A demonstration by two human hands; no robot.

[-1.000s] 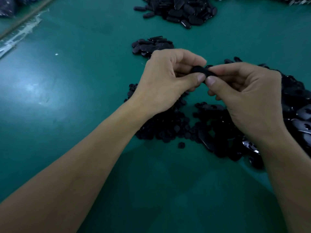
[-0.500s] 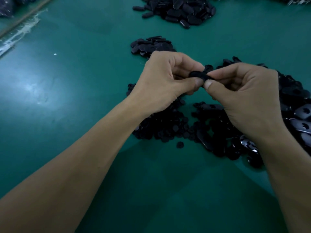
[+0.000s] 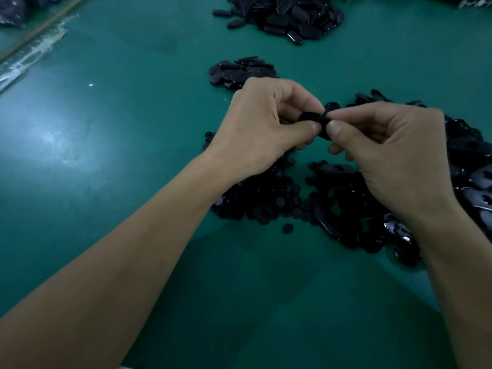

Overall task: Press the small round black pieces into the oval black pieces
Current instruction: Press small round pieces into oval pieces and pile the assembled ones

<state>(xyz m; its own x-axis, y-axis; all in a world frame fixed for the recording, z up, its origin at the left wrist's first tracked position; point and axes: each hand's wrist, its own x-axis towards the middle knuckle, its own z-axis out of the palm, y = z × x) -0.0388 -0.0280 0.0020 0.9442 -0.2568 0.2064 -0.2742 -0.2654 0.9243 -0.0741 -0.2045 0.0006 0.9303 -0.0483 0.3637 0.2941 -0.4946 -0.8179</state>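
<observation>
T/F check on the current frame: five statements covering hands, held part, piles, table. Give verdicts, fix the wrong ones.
1. The left hand and right hand both pinch one black piece between their fingertips. True.
2. The table is red. False: it is green.
3. A lone round piece lies just clear of the near edge of the pile of round pieces. True.
4. The left hand lies flat on the table. False: it is raised, with its fingers curled on the black piece.
5. A heap of oval pieces lies at the far side of the table. True.
</observation>
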